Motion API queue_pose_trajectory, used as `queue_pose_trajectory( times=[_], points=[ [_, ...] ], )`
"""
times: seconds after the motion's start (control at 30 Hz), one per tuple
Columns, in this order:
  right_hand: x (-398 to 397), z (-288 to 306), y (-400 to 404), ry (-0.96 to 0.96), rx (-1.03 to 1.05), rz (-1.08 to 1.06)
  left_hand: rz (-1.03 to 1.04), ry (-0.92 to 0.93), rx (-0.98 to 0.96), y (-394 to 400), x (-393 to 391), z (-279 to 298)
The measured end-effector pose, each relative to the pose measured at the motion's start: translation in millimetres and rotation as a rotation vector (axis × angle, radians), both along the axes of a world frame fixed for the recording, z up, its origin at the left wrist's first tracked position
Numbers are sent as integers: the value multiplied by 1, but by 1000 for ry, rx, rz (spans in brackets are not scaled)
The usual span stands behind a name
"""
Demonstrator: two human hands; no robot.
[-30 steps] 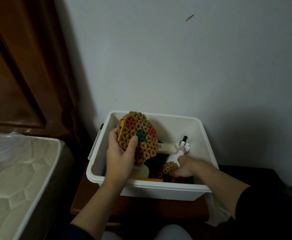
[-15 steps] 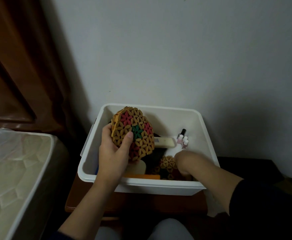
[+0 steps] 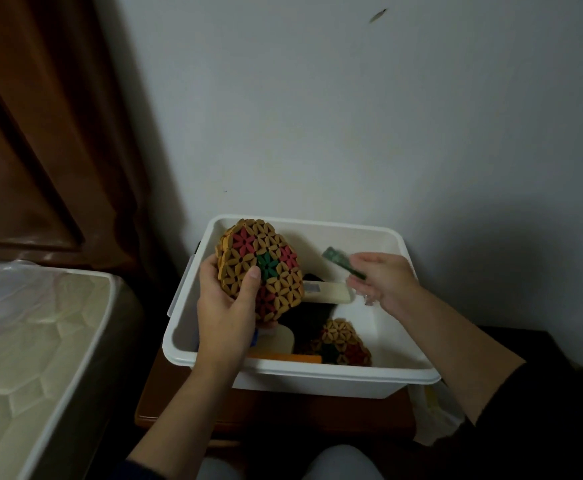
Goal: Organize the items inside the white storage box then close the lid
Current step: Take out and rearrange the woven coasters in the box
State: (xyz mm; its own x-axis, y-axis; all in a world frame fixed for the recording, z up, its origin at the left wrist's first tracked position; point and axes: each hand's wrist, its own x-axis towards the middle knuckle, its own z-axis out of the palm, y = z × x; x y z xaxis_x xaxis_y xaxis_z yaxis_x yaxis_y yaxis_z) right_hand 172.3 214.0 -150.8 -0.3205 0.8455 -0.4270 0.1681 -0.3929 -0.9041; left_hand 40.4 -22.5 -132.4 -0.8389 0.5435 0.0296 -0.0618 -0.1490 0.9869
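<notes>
An open white storage box (image 3: 317,375) stands on a small wooden stand against the wall. My left hand (image 3: 227,313) grips a stack of tan woven coasters (image 3: 262,268) with red and green flower patterns, held above the box's left side. My right hand (image 3: 383,278) is raised over the box's right side and pinches a small green flat item (image 3: 338,259); something clear shows under its fingers. Inside lie another patterned coaster (image 3: 343,344), a cream flat device (image 3: 328,291), a white bottle (image 3: 281,339), an orange object (image 3: 290,358) and dark items. No lid is in view.
A mattress (image 3: 30,358) with a plastic cover lies at the left, close to the stand (image 3: 186,410). A brown wooden panel (image 3: 40,133) stands behind it, and the grey wall (image 3: 352,116) is right behind the box. A white bag (image 3: 432,417) hangs at the stand's right.
My right hand has come up out of the box's front right and now holds a green item above the box. My left hand still holds the coaster stack in about the same place.
</notes>
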Motion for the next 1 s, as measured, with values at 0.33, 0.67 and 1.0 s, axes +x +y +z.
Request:
queue_pose_trajectory(
  times=[0.33,0.67,1.0],
  points=[
    [-7,13,-9,342,-356,132,-33,-19,-42,-1,0,3],
    [-11,-6,15,-619,681,261,-74,-28,-138,4,-4,-1],
    [-23,-12,26,-833,767,355,-112,-63,-130,4,-7,-7]
  ],
)
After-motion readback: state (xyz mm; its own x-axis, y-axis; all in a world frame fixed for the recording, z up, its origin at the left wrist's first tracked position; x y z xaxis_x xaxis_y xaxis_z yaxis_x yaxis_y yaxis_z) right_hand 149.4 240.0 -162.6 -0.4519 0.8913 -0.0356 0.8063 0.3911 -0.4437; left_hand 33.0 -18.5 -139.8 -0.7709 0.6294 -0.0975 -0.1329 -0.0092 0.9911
